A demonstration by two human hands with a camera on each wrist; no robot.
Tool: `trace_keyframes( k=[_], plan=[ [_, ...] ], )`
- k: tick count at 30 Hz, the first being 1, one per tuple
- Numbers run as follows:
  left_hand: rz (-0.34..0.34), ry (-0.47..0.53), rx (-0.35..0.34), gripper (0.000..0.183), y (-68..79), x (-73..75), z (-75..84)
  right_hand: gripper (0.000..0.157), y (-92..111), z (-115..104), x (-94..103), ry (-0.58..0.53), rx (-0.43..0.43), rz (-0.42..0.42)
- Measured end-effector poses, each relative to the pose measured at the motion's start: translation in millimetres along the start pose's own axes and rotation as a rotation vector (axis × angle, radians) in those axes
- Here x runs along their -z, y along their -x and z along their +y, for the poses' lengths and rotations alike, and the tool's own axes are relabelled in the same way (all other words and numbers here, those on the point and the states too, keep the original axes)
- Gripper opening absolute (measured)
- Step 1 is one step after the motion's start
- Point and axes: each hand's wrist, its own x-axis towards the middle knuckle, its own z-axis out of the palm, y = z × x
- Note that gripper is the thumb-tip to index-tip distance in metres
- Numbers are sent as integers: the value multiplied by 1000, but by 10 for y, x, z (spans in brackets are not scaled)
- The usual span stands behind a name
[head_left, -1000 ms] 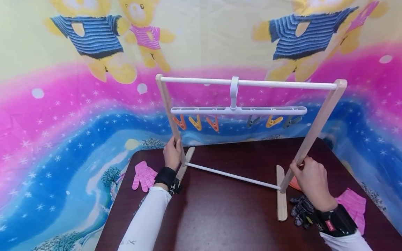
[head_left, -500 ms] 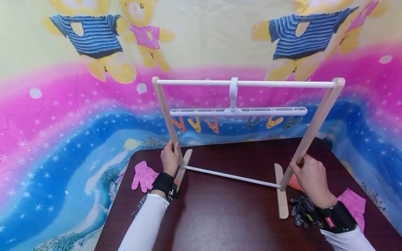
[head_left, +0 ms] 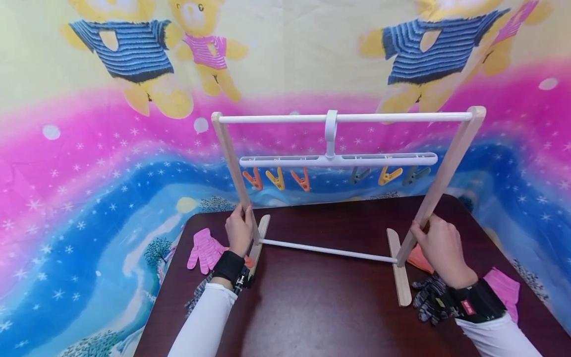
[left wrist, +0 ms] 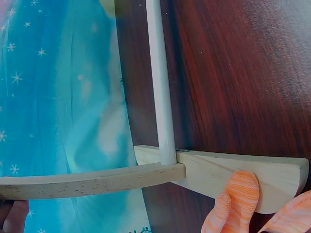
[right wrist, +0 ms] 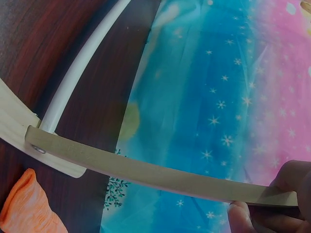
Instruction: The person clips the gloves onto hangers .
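A small drying rack point(head_left: 450, 163) with wooden uprights and white rods stands on the dark table. My left hand point(head_left: 239, 230) grips its left upright low down, above the wooden foot point(left wrist: 233, 170). On the other side, my right hand point(head_left: 441, 248) pinches the right upright between thumb and fingers; the right wrist view shows those fingers point(right wrist: 286, 179) on the wood. From the top rod hangs a white clip hanger point(head_left: 339, 160) by its hook. Several orange, yellow and grey clothespins point(head_left: 275, 178) dangle from the hanger, holding nothing.
Pink gloves point(head_left: 205, 250) lie at the left, with another pink glove point(head_left: 504, 292) at the right. Dark grey gloves point(head_left: 430, 297) and orange gloves point(right wrist: 31, 206) lie beside the rack's feet. A printed backdrop point(head_left: 285, 64) rises behind the table point(head_left: 321, 307).
The rack has turned slightly: its left side has come nearer and its right side has moved back. Both hands have kept their grip on the uprights throughout.
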Motion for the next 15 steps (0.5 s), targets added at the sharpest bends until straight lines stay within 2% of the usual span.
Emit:
trace_keyframes(
  k=[4, 15],
  plan=[
    [25, -19, -20, 19, 23, 24, -7, 29, -37, 8, 10, 6, 11, -26],
    [34, -34, -8, 20, 131, 76, -3, 27, -129, 36, 16, 7, 30, -40]
  ],
)
